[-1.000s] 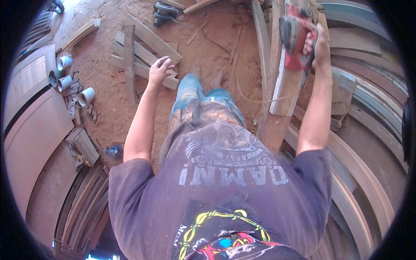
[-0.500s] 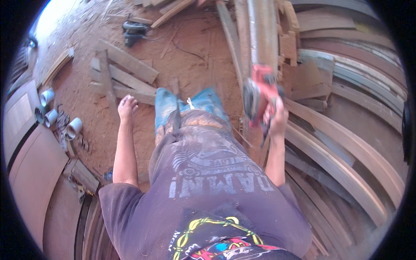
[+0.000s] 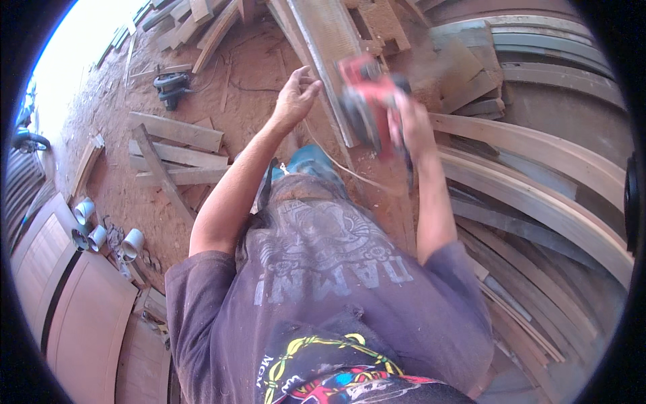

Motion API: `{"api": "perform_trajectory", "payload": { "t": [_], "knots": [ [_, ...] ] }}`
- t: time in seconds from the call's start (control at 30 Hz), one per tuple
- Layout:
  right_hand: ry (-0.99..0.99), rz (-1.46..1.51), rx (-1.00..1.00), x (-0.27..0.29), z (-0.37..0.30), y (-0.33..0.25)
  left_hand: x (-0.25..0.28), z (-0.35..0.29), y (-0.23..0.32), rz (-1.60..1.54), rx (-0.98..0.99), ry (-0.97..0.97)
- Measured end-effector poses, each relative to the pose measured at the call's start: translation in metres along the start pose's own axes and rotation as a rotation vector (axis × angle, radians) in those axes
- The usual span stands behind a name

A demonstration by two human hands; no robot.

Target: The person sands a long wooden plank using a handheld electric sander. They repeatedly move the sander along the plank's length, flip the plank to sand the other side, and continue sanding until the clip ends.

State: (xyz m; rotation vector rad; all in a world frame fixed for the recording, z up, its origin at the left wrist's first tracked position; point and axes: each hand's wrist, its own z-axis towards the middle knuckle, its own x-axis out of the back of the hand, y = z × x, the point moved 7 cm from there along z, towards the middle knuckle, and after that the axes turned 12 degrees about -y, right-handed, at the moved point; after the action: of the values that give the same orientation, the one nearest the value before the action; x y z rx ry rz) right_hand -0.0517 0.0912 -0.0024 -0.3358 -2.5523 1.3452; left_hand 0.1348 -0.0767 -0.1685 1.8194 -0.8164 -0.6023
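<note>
My right hand is wrapped round the rear handle of a red power tool with a dark side plate. Motion blurs it, so its exact kind is hard to tell. The tool is over the near end of a long wooden board; whether it touches the wood I cannot tell. My left hand is held out beside the board's left edge, fingers loosely bent and apart, with nothing in them. A thin pale cord or strip curves below the board's end.
Loose planks lie crosswise on the dusty ground at left. Behind them sits a dark power tool with a cord. Long curved-looking timbers are stacked at right. Pale cups and door-like panels are at far left.
My left hand has risen and swung right, from beside the loose planks to the board. The red tool in my right hand has moved forward and left in the picture; the view has shifted too.
</note>
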Motion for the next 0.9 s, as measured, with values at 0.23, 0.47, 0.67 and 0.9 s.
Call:
{"api": "perform_trajectory", "payload": {
  "t": [0.23, 0.47, 0.67, 0.9],
  "knots": [
    [0.154, 0.044, -0.132, 0.015, -0.130, 0.072, -0.039, -0.009, 0.009, 0.148, -0.040, 0.015],
    [-0.046, -0.017, 0.215, -0.006, 0.106, -0.071, -0.027, -0.015, 0.013, 0.298, -0.002, 0.048],
    [-0.031, -0.015, 0.121, 0.007, 0.174, -0.093, -0.034, -0.008, 0.030, 0.397, -0.018, 0.028],
    [0.087, 0.005, -0.072, 0.008, -0.082, 0.054, -0.028, -0.008, 0.013, 0.285, -0.052, 0.044]
  ]
}}
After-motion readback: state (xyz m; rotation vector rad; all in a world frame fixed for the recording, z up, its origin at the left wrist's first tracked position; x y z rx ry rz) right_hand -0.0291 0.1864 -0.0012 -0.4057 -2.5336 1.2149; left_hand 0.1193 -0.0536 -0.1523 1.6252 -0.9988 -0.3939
